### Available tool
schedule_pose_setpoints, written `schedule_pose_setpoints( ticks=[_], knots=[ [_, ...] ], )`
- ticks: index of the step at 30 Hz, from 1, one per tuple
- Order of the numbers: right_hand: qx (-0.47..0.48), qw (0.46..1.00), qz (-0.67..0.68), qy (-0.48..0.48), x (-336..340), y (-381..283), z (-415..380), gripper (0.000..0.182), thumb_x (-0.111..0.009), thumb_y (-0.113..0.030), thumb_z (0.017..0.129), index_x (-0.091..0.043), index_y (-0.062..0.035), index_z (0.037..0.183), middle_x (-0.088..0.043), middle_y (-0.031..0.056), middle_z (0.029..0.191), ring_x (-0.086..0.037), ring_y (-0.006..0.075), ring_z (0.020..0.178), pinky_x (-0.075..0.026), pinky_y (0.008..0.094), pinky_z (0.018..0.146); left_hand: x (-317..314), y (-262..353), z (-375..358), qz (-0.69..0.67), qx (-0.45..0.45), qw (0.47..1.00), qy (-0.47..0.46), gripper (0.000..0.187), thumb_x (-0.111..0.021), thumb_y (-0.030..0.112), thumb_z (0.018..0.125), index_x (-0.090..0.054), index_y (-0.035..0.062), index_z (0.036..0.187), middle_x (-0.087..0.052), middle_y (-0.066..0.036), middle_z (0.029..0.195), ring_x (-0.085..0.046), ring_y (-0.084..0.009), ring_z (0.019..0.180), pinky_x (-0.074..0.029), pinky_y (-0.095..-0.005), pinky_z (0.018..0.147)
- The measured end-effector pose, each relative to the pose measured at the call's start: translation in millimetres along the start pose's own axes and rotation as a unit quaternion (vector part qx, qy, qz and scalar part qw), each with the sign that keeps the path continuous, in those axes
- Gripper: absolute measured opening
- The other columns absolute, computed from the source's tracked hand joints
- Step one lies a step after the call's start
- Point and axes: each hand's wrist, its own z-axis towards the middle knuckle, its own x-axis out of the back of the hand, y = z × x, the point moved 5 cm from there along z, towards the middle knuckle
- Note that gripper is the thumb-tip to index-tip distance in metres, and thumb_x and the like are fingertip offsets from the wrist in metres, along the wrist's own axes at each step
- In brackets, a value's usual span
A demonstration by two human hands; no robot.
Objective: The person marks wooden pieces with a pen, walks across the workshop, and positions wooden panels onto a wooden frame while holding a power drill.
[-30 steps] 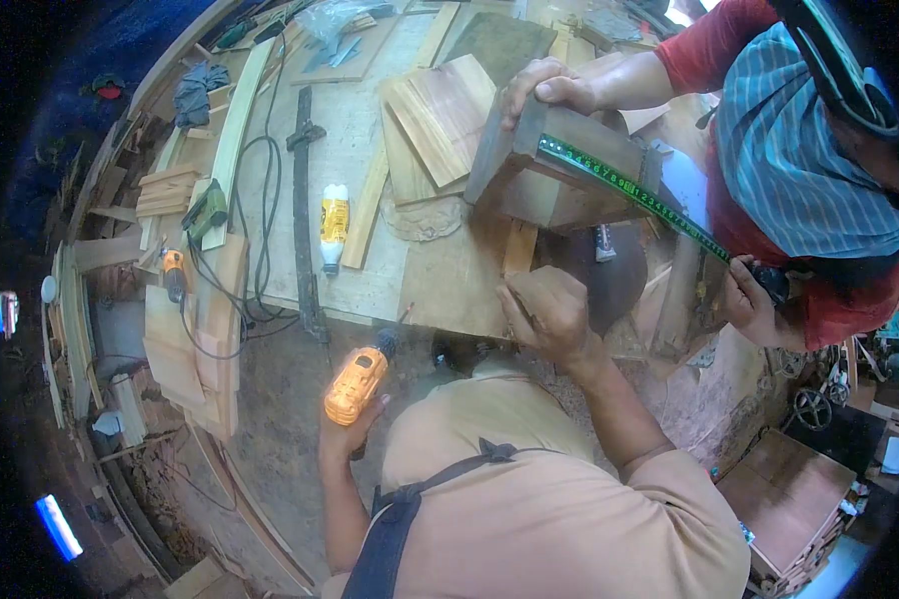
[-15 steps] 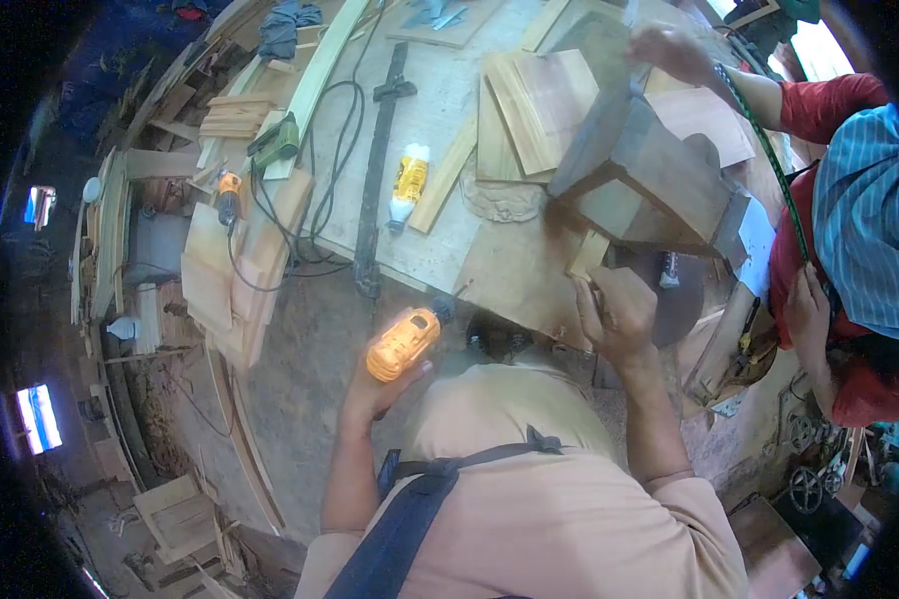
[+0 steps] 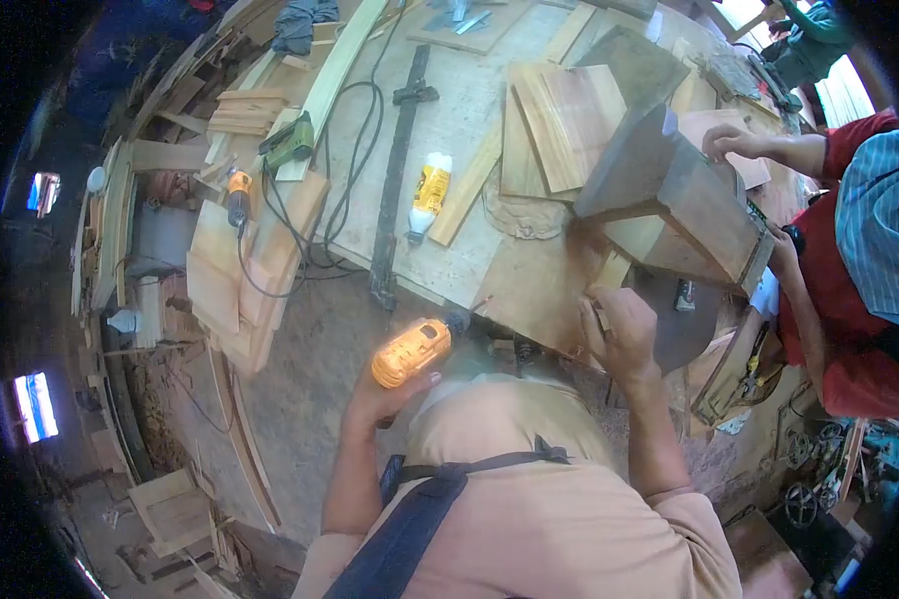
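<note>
A yellow-orange cordless drill (image 3: 413, 352) with a thin bit is gripped in my left hand (image 3: 382, 401), in front of the table's near edge. My right hand (image 3: 624, 334) is closed, thumb and fingers pinched together; whatever is in them is too small to make out. Just beyond those fingers lies a narrow wood strip (image 3: 612, 272). It runs beneath a dark, angled wooden box frame (image 3: 659, 180) standing on the table. A person in red sleeves, on the right, has one hand (image 3: 734, 142) at the frame's upper edge and the other near its right corner.
A yellow-and-white glue bottle (image 3: 431, 195), a long bar clamp (image 3: 402, 150) and stacked wood panels (image 3: 569, 125) lie on the table (image 3: 459, 265). A green tool (image 3: 290, 143), another orange drill (image 3: 239, 195) and looping black cords are at left. A small tube (image 3: 685, 296) lies under the frame.
The other person's upper hand has come down to the frame, and the green measuring tape stretched between their hands has moved to it. My hands keep nearly the same pose; the view has shifted slightly.
</note>
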Motion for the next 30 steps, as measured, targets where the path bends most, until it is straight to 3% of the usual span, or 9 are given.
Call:
schedule_pose_setpoints(
  ticks=[3,8,9,12,16,23,25,27,30],
  knots=[
    [-0.014,1.0,-0.025,-0.003,-3.4,-6.6,7.5,0.015,-0.075,-0.01,0.084,-0.065,-0.0044,0.094,-0.06,0.0119,0.073,-0.061,0.0299,0.064,-0.049,0.0397,0.059,25.0,-16.0,21.8,-0.078,0.105,0.989,-0.07,0.066,-0.089,0.011,0.076,-0.06,0.0054,0.135,-0.069,-0.005,0.124,-0.064,-0.0154,0.112,-0.054,-0.0317,0.096],
    [-0.024,0.997,-0.072,0.025,-10.6,-31.2,24.7,0.016,-0.073,-0.014,0.086,-0.062,-0.0059,0.094,-0.057,0.0118,0.071,-0.06,0.032,0.065,-0.049,0.0425,0.06,57.8,4.2,59.8,0.004,0.033,0.991,-0.127,0.054,-0.087,0.005,0.076,-0.065,0.0052,0.126,-0.071,-0.001,0.108,-0.067,-0.0129,0.095,-0.057,-0.0305,0.084],
    [-0.035,0.996,-0.083,0.014,-12.4,-35.9,26.3,0.016,-0.073,-0.015,0.086,-0.062,-0.0059,0.095,-0.057,0.0119,0.071,-0.06,0.0321,0.066,-0.049,0.0428,0.06,65.6,-9.9,70.3,0.042,0.079,0.983,-0.16,0.054,-0.086,0.003,0.077,-0.065,0.0044,0.127,-0.072,-0.002,0.11,-0.067,-0.0135,0.099,-0.056,-0.0306,0.087],
    [-0.06,0.994,-0.088,0.015,-18.2,-43.9,27.5,0.017,-0.071,-0.017,0.087,-0.061,-0.0063,0.096,-0.059,0.0118,0.074,-0.062,0.0316,0.069,-0.05,0.043,0.062,69.7,28.9,84.5,0.044,-0.028,0.978,-0.2,0.058,-0.087,0.0,0.074,-0.064,0.0041,0.127,-0.072,-0.002,0.112,-0.067,-0.0131,0.1,-0.055,-0.0304,0.088],
    [-0.13,0.985,-0.11,-0.005,-25.2,-50.4,11.3,0.018,-0.07,-0.021,0.089,-0.061,-0.0068,0.095,-0.06,0.0121,0.078,-0.062,0.031,0.073,-0.051,0.0433,0.064,72.1,55.2,101.3,0.053,0.01,0.966,-0.252,0.064,-0.087,-0.004,0.072,-0.062,0.0023,0.131,-0.072,-0.004,0.115,-0.066,-0.0119,0.102,-0.054,-0.0295,0.091],
    [-0.237,0.967,-0.087,-0.045,-18.9,-61.4,-34.6,0.022,-0.069,-0.024,0.088,-0.058,-0.0059,0.09,-0.061,0.0145,0.082,-0.063,0.0359,0.079,-0.051,0.0468,0.073,55.5,88.1,119.4,0.207,-0.109,0.913,-0.334,0.077,-0.087,-0.005,0.066,-0.059,0.0027,0.137,-0.071,-0.009,0.125,-0.066,-0.0137,0.109,-0.052,-0.0307,0.095],
    [-0.26,0.962,-0.072,-0.046,-17.7,-59.2,-43.7,0.022,-0.07,-0.023,0.088,-0.056,-0.0054,0.089,-0.061,0.015,0.082,-0.063,0.037,0.081,-0.05,0.0476,0.075,52.1,99.0,117.5,0.154,-0.084,0.921,-0.347,0.075,-0.087,-0.003,0.067,-0.06,0.0015,0.136,-0.071,-0.009,0.124,-0.067,-0.0142,0.109,-0.052,-0.031,0.095],
    [-0.265,0.962,-0.059,-0.022,-10.4,-55.3,-52.4,0.021,-0.07,-0.021,0.087,-0.059,-0.004,0.093,-0.062,0.015,0.084,-0.064,0.0366,0.084,-0.05,0.0475,0.075,47.7,106.5,114.8,0.067,-0.045,0.928,-0.364,0.074,-0.087,-0.002,0.068,-0.059,0.001,0.136,-0.071,-0.008,0.124,-0.067,-0.0144,0.109,-0.052,-0.0308,0.096],
    [-0.269,0.963,-0.021,0.017,6.8,-45.4,-63.9,0.032,-0.075,-0.017,0.081,-0.064,-0.0026,0.107,-0.065,0.0159,0.095,-0.065,0.0364,0.093,-0.052,0.0455,0.082,23.3,123.3,111.8,0.116,-0.11,0.904,-0.397,0.077,-0.086,-0.012,0.065,-0.059,-0.0002,0.137,-0.07,-0.007,0.123,-0.066,-0.014,0.109,-0.052,-0.0302,0.098]
  ],
)
